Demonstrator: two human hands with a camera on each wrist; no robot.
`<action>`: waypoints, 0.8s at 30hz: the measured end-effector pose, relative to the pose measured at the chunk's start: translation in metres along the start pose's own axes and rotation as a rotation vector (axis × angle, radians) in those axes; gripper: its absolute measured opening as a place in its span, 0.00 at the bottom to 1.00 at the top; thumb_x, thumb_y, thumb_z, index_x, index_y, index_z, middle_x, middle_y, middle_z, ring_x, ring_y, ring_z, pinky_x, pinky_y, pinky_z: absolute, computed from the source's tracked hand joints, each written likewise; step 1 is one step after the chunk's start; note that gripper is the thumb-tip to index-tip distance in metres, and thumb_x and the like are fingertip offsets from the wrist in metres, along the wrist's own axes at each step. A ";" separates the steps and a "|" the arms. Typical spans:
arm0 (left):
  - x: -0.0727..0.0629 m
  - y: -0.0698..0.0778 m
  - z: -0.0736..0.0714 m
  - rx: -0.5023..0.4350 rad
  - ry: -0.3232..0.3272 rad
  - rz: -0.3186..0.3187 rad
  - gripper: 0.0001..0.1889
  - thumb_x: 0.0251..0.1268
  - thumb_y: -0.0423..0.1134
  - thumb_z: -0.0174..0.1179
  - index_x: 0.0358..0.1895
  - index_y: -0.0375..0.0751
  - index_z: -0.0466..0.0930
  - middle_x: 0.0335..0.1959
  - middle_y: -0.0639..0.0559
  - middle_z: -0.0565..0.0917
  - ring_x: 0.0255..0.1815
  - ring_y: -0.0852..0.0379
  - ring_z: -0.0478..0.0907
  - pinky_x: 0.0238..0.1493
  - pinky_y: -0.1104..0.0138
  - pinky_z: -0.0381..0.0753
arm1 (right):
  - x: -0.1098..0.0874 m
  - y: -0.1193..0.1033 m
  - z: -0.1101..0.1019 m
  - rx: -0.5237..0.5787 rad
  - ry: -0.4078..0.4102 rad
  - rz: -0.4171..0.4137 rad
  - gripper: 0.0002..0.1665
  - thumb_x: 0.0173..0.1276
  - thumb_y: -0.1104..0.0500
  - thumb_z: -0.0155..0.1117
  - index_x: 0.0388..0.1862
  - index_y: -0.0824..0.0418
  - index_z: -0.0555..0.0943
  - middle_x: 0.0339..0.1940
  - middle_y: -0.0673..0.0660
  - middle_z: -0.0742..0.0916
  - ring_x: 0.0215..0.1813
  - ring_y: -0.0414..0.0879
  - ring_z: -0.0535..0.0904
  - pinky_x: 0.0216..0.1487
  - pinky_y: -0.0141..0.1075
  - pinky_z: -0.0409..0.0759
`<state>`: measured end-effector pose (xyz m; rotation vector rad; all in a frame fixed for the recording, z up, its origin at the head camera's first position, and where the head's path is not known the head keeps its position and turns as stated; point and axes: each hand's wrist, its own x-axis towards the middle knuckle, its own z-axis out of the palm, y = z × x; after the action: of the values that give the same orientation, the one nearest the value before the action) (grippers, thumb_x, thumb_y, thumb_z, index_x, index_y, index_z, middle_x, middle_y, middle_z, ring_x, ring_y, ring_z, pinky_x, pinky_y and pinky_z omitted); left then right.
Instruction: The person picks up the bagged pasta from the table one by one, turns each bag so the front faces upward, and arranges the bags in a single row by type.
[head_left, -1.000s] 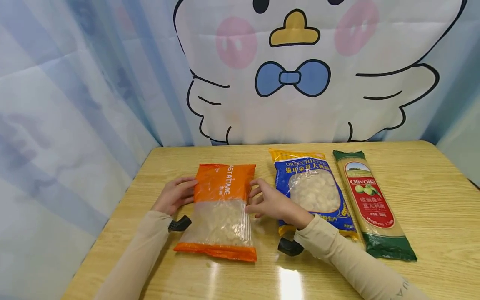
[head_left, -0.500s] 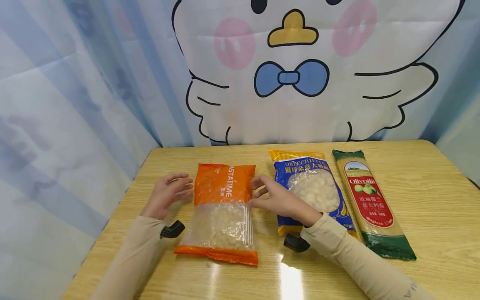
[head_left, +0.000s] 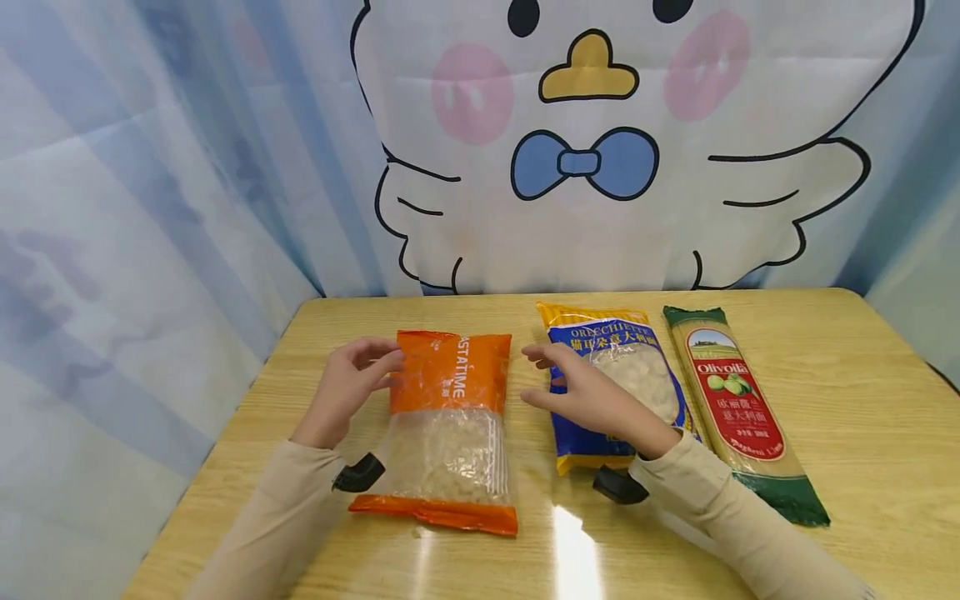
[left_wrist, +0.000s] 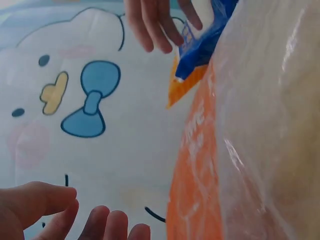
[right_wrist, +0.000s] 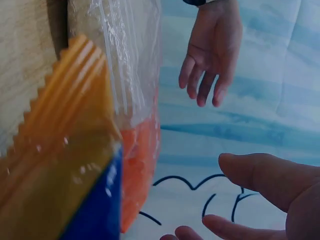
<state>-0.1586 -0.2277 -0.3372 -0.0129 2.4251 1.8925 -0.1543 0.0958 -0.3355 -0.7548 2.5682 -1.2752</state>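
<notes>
An orange bag of pasta [head_left: 448, 417] with a clear lower window lies on the table in the head view. My left hand [head_left: 351, 385] hovers at its upper left edge, fingers loosely bent, the tips overlapping the orange part in this view. The left wrist view shows those fingers [left_wrist: 37, 202] apart from the bag, with nothing between them. My right hand [head_left: 596, 402] is above a blue and yellow bag of orecchiette [head_left: 633, 367], partly covering it. Its thumb [right_wrist: 260, 172] and fingers are spread and hold nothing.
A long pack of spaghetti [head_left: 738, 396] with green ends and a red label lies right of the orecchiette bag. The wooden table [head_left: 862, 367] ends at a curtain [head_left: 585, 242] printed with a cartoon character. Black wrist cameras sit below both hands.
My right hand has left the orange bag's right edge and moved right, over the orecchiette bag. My left hand drew back left, then came toward the orange bag again, raised. The bags stay put.
</notes>
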 end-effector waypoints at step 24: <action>-0.033 0.027 0.055 0.571 0.103 0.561 0.19 0.67 0.44 0.66 0.57 0.40 0.80 0.54 0.47 0.83 0.57 0.48 0.79 0.60 0.52 0.79 | -0.053 -0.006 -0.043 -0.387 0.109 -0.083 0.46 0.69 0.43 0.66 0.79 0.58 0.59 0.78 0.62 0.63 0.78 0.63 0.52 0.71 0.70 0.55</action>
<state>-0.1247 -0.1684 -0.3224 0.6726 3.1901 1.2614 -0.1224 0.1501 -0.3074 -0.8865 2.9452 -0.8660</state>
